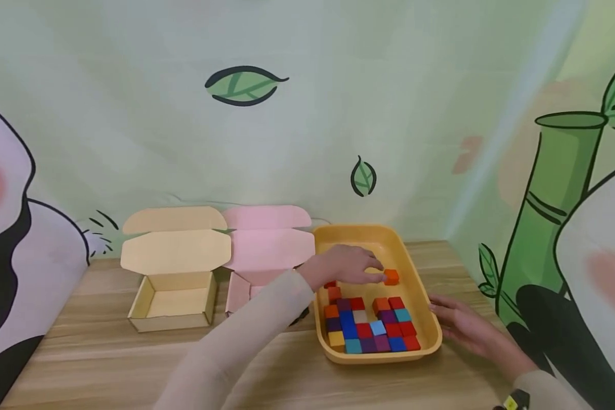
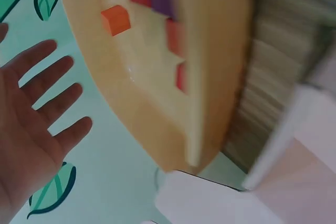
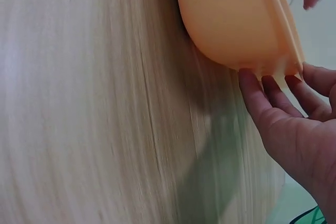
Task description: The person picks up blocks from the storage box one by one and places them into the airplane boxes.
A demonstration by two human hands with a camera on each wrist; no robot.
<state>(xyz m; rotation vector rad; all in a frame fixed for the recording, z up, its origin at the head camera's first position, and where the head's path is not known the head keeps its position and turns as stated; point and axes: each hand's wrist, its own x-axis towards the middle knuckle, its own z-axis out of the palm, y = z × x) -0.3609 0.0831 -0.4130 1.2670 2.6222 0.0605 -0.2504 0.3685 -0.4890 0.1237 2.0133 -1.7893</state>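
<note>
**Cubes (image 1: 363, 331) in the yellow tray (image 1: 379, 359): hand positions**

Coloured cubes lay inside the tray, most of them set side by side at its near end. Red cubes sat along the tray's left wall. One orange cube (image 1: 391, 277) lay loose in the tray's far half, toward its right wall.

Left hand (image 1: 345, 265): positioned above the tray's far half, with fingertips near the orange cube. Its fingers were extended and spread, and it held nothing. The left wrist view showed the hand apart from that cube.

Right hand (image 1: 463, 327): placed outside the tray, at its right wall. Its fingers were slightly bent, well parted from a fist, with fingertips touching the tray's outer surface. Applied pressure could not be determined.

Surroundings: the tray rested on a wood-grain counter (image 1: 107, 359). Left of the tray stood a pink box (image 1: 240, 290), lid raised; farther left stood a tan box (image 1: 171, 322), also open.
</note>
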